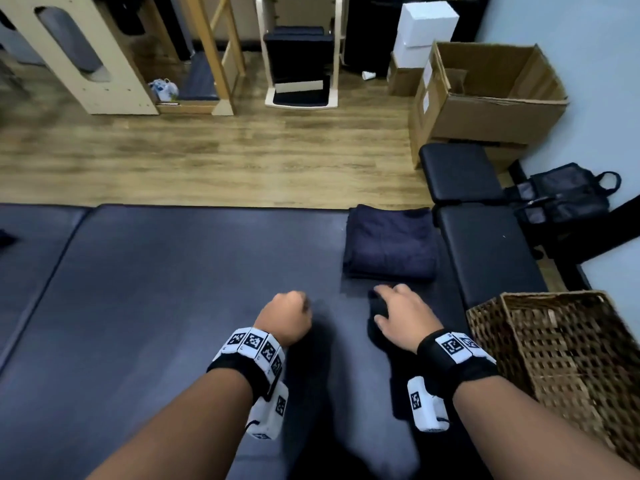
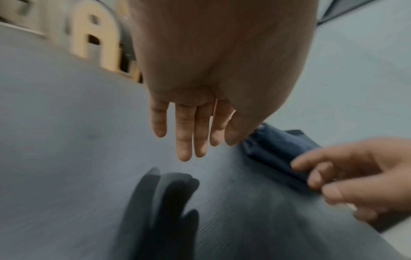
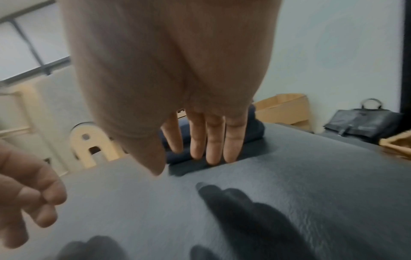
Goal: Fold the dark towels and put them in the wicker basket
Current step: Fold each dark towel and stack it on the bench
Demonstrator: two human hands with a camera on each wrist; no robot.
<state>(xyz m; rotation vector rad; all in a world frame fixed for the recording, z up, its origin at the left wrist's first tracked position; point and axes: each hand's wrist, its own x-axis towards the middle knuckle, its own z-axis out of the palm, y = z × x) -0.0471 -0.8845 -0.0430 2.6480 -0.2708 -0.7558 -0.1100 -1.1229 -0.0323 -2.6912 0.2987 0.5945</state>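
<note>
A stack of folded dark navy towels (image 1: pixel 389 244) lies on the dark padded table (image 1: pixel 173 289), near its far right edge. My right hand (image 1: pixel 384 303) hovers just in front of the stack with fingers extended and nothing in it; the right wrist view shows its fingertips (image 3: pixel 213 156) close to the towels' (image 3: pixel 255 130) near edge. My left hand (image 1: pixel 298 303) hangs over the bare pad to the left, fingers relaxed and holding nothing (image 2: pixel 189 137). The wicker basket (image 1: pixel 485 323) stands at the right, beside my right forearm, with only wicker showing inside.
A black padded bench (image 1: pixel 485 244) adjoins the table on the right, with a black bag (image 1: pixel 568 199) beyond it. An open cardboard box (image 1: pixel 491 95) and white boxes (image 1: pixel 426 29) stand on the wood floor, with wooden furniture (image 1: pixel 86 53) at the back left.
</note>
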